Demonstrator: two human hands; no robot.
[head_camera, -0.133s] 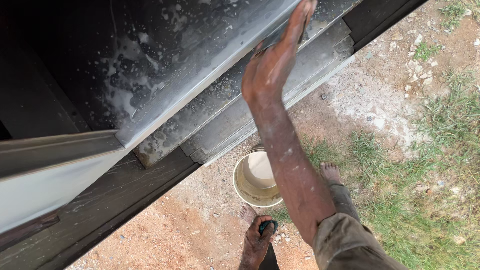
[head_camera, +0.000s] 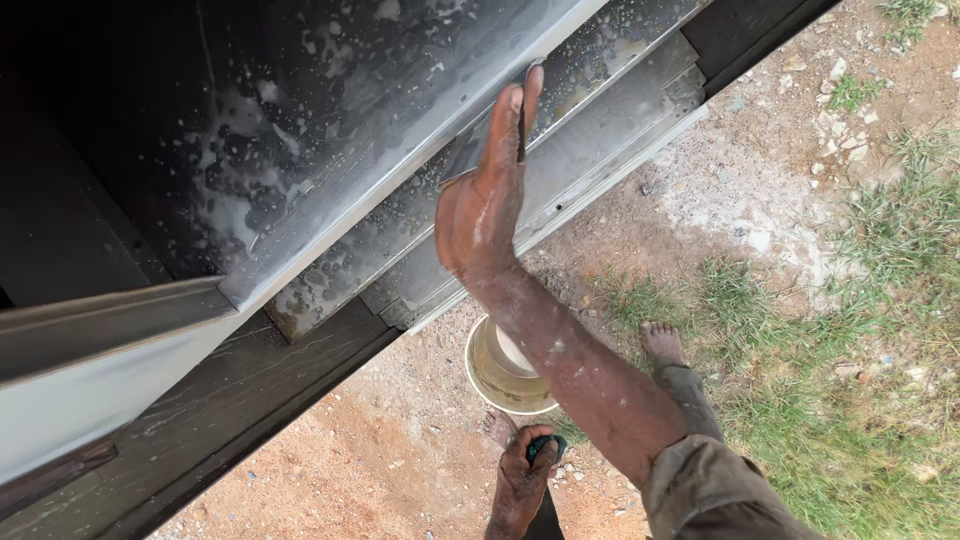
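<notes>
My right hand (head_camera: 485, 195) lies flat against the lower edge of a dark, soap-flecked vehicle panel (head_camera: 300, 140), fingers stretched out and pointing up, holding nothing. The wet forearm runs down to a rolled olive sleeve (head_camera: 715, 490) at the bottom right. My left hand (head_camera: 522, 478) hangs low near the ground, shut on a small dark teal sponge (head_camera: 540, 445). A pale plastic bucket (head_camera: 490, 375) stands on the dirt just below my right forearm.
A metal step and sill (head_camera: 590, 150) run diagonally beneath the panel. My bare feet (head_camera: 662, 343) stand on reddish dirt by the bucket. Grass (head_camera: 860, 330) and small stones cover the ground at right. A dark lower body strip (head_camera: 200, 420) crosses the bottom left.
My right hand has slid a little down and left along the panel's edge. The left hand and the bucket stay where they were.
</notes>
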